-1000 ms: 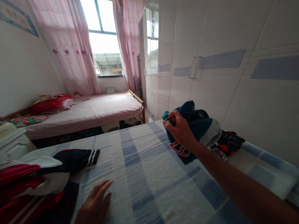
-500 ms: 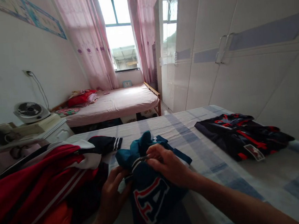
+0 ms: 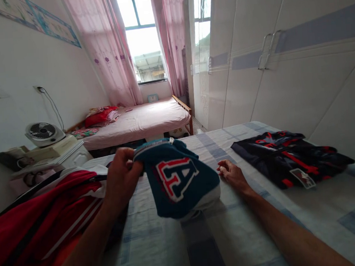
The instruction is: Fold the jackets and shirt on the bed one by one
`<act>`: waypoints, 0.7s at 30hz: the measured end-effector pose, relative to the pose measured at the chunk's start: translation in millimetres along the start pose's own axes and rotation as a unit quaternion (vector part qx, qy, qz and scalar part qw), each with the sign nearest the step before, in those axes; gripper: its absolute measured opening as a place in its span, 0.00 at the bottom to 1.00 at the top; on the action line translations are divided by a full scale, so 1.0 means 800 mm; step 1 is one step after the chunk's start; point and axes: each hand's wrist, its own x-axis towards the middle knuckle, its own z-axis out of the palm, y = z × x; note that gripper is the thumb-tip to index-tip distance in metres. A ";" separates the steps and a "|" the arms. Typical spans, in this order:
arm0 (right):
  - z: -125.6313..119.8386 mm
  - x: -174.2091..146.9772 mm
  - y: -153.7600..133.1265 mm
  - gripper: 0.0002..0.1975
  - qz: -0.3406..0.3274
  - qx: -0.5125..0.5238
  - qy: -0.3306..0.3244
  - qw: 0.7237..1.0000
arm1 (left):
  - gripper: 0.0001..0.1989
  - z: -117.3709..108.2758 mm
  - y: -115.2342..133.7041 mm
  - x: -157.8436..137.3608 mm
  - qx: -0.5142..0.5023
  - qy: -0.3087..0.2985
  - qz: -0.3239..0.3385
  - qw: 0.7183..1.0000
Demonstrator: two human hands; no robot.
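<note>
A teal zip jacket point(image 3: 205, 176) with a large red, white and navy letter "A" hangs partly lifted over the bed. My left hand point(image 3: 122, 170) pinches its zipped edge at the upper left corner. A silver zip runs along the raised top edge. White fabric shows at the jacket's lower right, close to the sheet. Apart from the jacket, on its right side, my right hand point(image 3: 231, 174) has loosely bent fingers with nothing seen in them.
A red jacket point(image 3: 62, 199) with white stripes lies heaped at left. To the right a folded black and red garment point(image 3: 286, 157) carries a tag. Both rest on the checked bedsheet point(image 3: 162, 249). Beyond are a pink bed point(image 3: 152, 120), a fan point(image 3: 44, 133) and a white wardrobe point(image 3: 303, 86).
My left hand has risen, lifting and turning the jacket so its letter faces up front. The right hand has let go of the jacket and moved right.
</note>
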 end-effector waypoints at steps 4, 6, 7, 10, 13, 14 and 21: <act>-0.004 -0.011 -0.014 0.08 -0.025 -0.043 -0.001 0.999 | 0.10 0.001 0.046 0.035 0.025 0.193 0.090 0.977; -0.006 -0.014 -0.015 0.08 -0.037 -0.059 -0.005 0.998 | 0.12 0.007 0.040 0.042 0.070 0.044 0.120 0.989; -0.007 -0.014 -0.015 0.08 -0.042 -0.067 -0.009 0.997 | 0.13 0.008 0.035 0.045 0.094 -0.052 0.128 0.986; -0.005 -0.011 -0.011 0.09 -0.047 -0.086 -0.016 0.995 | 0.11 -0.005 0.029 0.055 0.155 -0.120 0.126 0.972; 0.000 -0.006 -0.007 0.10 -0.047 -0.100 -0.014 0.994 | 0.13 -0.021 0.037 0.057 0.175 0.049 0.120 0.976; 0.001 -0.005 -0.005 0.11 -0.047 -0.102 -0.015 0.994 | 0.15 -0.023 0.038 0.057 0.173 0.054 0.119 0.976; 0.001 -0.006 -0.004 0.10 -0.056 -0.120 -0.025 0.991 | 0.21 -0.060 -0.008 0.102 0.186 -0.047 0.086 0.978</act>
